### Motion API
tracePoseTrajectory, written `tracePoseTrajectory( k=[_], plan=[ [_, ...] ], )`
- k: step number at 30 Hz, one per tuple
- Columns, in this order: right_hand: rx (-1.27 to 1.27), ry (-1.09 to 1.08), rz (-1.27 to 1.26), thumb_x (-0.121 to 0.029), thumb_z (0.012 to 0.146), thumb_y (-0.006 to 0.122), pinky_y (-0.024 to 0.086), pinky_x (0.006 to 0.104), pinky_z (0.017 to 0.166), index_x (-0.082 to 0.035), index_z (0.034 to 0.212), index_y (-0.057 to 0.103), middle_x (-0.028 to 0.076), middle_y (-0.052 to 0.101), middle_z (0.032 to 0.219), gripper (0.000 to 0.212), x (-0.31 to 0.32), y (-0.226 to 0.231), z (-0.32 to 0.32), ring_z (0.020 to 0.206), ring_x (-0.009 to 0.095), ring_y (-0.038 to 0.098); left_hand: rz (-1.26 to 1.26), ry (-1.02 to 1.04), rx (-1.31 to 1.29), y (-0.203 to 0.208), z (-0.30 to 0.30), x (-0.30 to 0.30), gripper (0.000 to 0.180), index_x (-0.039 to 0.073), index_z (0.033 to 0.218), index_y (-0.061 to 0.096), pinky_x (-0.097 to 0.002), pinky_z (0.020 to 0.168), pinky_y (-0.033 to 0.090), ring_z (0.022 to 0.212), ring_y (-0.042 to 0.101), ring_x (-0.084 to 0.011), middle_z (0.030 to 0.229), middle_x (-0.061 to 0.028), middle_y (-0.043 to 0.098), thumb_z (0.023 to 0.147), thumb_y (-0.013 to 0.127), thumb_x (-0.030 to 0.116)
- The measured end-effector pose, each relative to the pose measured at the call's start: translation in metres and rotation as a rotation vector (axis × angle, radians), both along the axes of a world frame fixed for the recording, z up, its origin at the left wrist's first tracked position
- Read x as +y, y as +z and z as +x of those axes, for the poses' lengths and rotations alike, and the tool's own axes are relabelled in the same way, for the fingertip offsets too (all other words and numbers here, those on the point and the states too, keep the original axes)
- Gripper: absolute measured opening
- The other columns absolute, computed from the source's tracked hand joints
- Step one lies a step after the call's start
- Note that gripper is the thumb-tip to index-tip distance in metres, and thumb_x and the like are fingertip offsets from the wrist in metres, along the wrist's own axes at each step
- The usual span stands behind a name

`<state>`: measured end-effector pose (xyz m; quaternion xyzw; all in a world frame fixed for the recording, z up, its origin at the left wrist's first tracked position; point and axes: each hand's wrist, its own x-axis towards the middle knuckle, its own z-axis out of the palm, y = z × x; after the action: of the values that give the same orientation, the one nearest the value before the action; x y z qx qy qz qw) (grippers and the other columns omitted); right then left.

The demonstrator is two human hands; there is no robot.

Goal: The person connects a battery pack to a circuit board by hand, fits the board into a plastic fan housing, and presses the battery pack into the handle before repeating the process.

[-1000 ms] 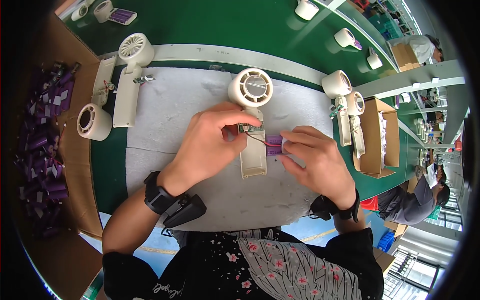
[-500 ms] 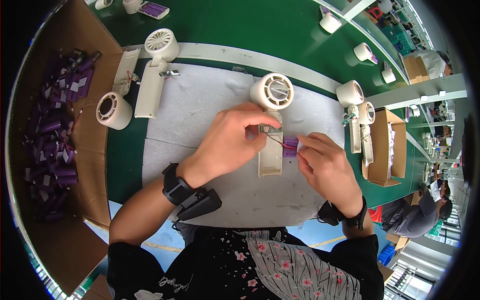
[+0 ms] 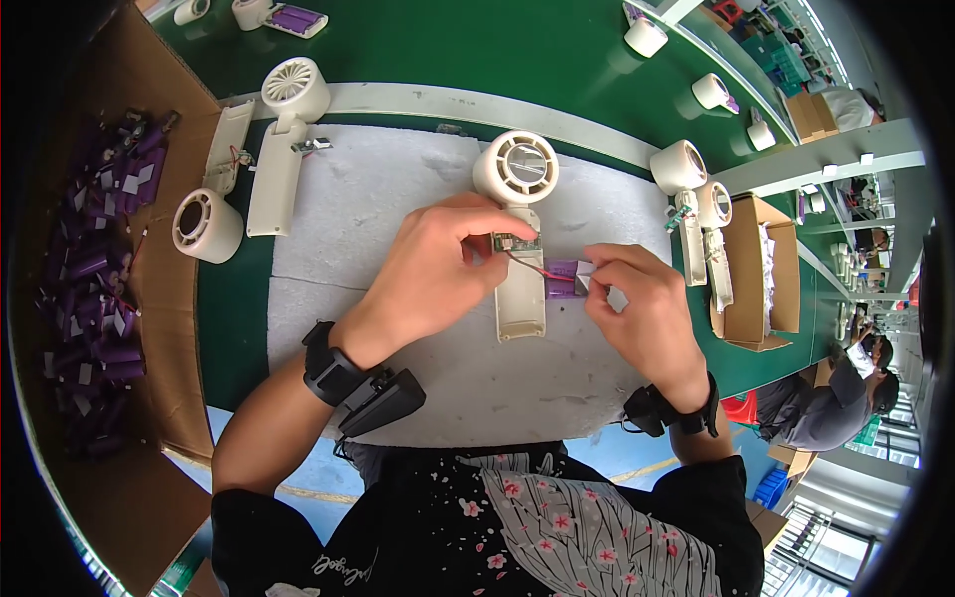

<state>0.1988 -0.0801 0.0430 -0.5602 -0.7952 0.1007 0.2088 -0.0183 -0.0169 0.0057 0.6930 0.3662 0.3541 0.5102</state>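
Left hand (image 3: pixel 423 269) pinches board (image 3: pixel 515 243) on handle (image 3: pixel 520 306); wired battery (image 3: pixel 559 285) lies outside, right; right hand (image 3: pixel 645 303), nearly closed, seems to hold its white tab (image 3: pixel 584 276).

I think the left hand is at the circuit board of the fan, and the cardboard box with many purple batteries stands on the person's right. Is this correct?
Not quite: the head view shows the cardboard box with many purple batteries on the person's left. The left hand is indeed at the circuit board of the fan.
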Motion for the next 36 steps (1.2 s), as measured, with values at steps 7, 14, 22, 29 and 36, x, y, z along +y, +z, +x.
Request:
tracePoseTrajectory(
  k=[7, 14, 22, 29, 36],
  plan=[
    [0.054, -0.144, 0.05, 0.006, 0.07, 0.066, 0.054, 0.0293, 0.07, 0.003, 0.078, 0.064, 0.013, 0.07, 0.098, 0.01, 0.001, 0.012, 0.026, 0.081, 0.025, 0.069, -0.017, 0.014, -0.03, -0.006, -0.001, -0.001, 0.028, 0.005, 0.098, 0.071, -0.03, 0.069, 0.052, 0.074, 0.063, -0.019, 0.096, -0.01, 0.067, 0.074, 0.059, -0.004],
    [-0.379, -1.042, 0.088, -0.017, 0.092, 0.059, 0.053, 0.0262, 0.069, 0.003, 0.105, 0.067, 0.014, 0.07, 0.087, 0.025, -0.022, 0.071, 0.161, 0.078, 0.012, 0.066, -0.023, 0.019, -0.028, -0.002, 0.002, -0.002, 0.029, 0.006, 0.097, 0.071, -0.0306, 0.067, 0.051, 0.07, 0.061, -0.0185, 0.094, -0.0101, 0.067, 0.073, 0.059, -0.004],
    [0.05, 0.006, -0.187, -0.001, 0.073, 0.074, 0.051, 0.0305, 0.079, -0.001, 0.117, 0.061, 0.014, 0.064, 0.106, 0.045, -0.001, 0.033, 0.003, 0.092, 0.024, 0.064, -0.038, 0.028, 0.0, -0.005, -0.003, 0.001, 0.029, 0.006, 0.096, 0.072, -0.0289, 0.066, 0.051, 0.07, 0.061, -0.0175, 0.093, -0.0093, 0.067, 0.072, 0.06, -0.004],
    [0.194, 0.215, -0.352, -0.001, 0.068, 0.076, 0.053, 0.0308, 0.076, -0.002, 0.114, 0.062, 0.013, 0.063, 0.104, 0.048, 0.024, -0.006, 0.0, 0.088, 0.023, 0.065, 0.003, 0.019, 0.018, -0.002, -0.005, 0.006, 0.03, 0.007, 0.097, 0.073, -0.0276, 0.065, 0.051, 0.069, 0.061, -0.0162, 0.09, -0.0083, 0.066, 0.071, 0.062, -0.004],
    [0.755, 0.223, -0.822, 0.003, 0.068, 0.071, 0.055, 0.0344, 0.073, 0.002, 0.122, 0.056, 0.012, 0.063, 0.098, 0.057, 0.026, 0.0, 0.012, 0.081, 0.023, 0.067, 0.03, -0.002, 0.032, -0.001, -0.007, 0.009, 0.03, 0.008, 0.097, 0.073, -0.0271, 0.064, 0.051, 0.068, 0.06, -0.0154, 0.088, -0.0077, 0.066, 0.072, 0.064, -0.003]
  ],
)
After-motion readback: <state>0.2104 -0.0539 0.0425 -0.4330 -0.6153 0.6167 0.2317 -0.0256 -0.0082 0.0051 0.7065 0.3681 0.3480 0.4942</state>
